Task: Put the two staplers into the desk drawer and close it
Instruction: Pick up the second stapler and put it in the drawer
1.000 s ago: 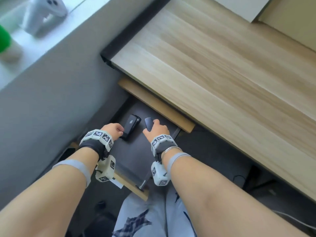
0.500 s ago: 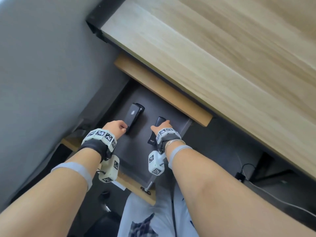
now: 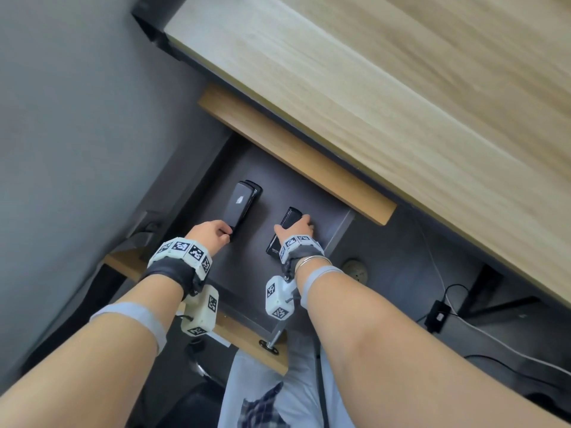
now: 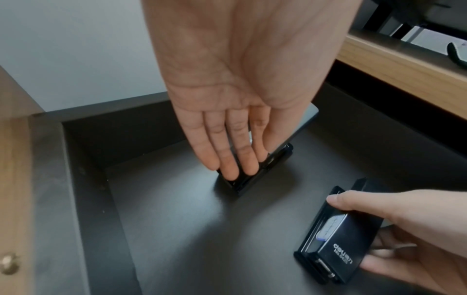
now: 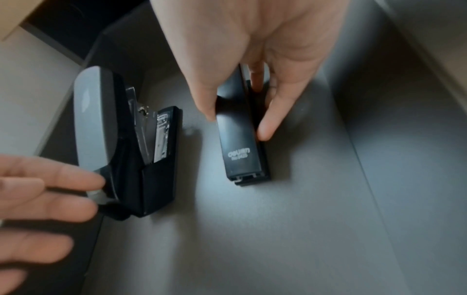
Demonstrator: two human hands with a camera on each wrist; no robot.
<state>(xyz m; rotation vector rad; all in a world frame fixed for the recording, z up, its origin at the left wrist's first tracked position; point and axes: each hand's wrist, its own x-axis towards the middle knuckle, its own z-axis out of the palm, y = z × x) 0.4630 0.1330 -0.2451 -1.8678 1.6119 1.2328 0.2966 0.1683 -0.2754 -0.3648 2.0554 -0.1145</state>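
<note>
The dark desk drawer (image 3: pixel 247 270) stands pulled out under the wooden desktop (image 3: pixel 370 88). Two black staplers lie on its floor. The larger stapler (image 3: pixel 242 205) (image 5: pixel 96 123), with a grey top, is on the left. My left hand (image 3: pixel 210 234) (image 4: pixel 237 165) touches its near end with straight fingers (image 5: pixel 76 179). The slim stapler (image 3: pixel 289 219) (image 4: pixel 336 253) (image 5: pixel 240 153) lies to the right. My right hand (image 3: pixel 296 227) (image 5: pixel 237 119) pinches its sides between thumb and fingers.
The drawer's wooden front (image 3: pixel 247 338) with a metal handle (image 3: pixel 268 347) is just above my lap (image 3: pixel 278 396). A grey wall (image 3: pixel 77 149) runs along the left. A power adapter (image 3: pixel 437 315) with cables lies on the floor at right.
The head view has tilted down and moved closer. Both staplers have settled on the drawer floor, and more of the slim stapler's near end shows behind my right wrist.
</note>
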